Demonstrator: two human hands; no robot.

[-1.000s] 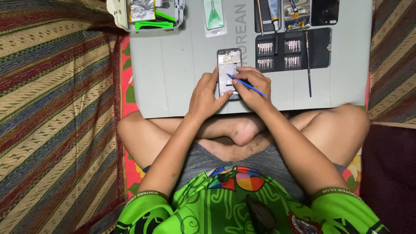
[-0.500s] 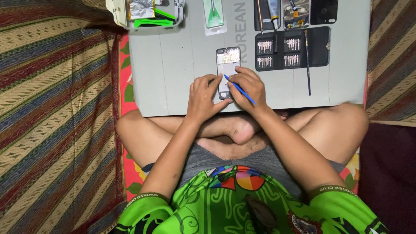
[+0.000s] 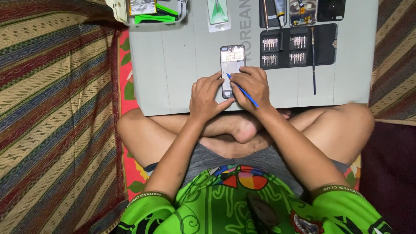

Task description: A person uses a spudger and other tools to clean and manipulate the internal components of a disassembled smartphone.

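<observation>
An opened phone (image 3: 232,65) lies back-up on a grey work mat (image 3: 173,65), its insides showing. My left hand (image 3: 207,96) rests on the mat at the phone's lower left, fingers touching its bottom edge. My right hand (image 3: 253,86) holds a thin blue tool (image 3: 242,91) like a pen, its tip on the phone's lower half.
A black case of screwdriver bits (image 3: 299,45) and a long thin tool (image 3: 313,60) lie right of the phone. Green pry tools (image 3: 154,15), a packet (image 3: 217,13) and phone parts (image 3: 303,11) sit along the mat's far edge. Striped cloth (image 3: 56,108) lies to the left.
Both hands have slid a little toward me down the phone, uncovering more of its upper half. The blue tool stays in the right hand.
</observation>
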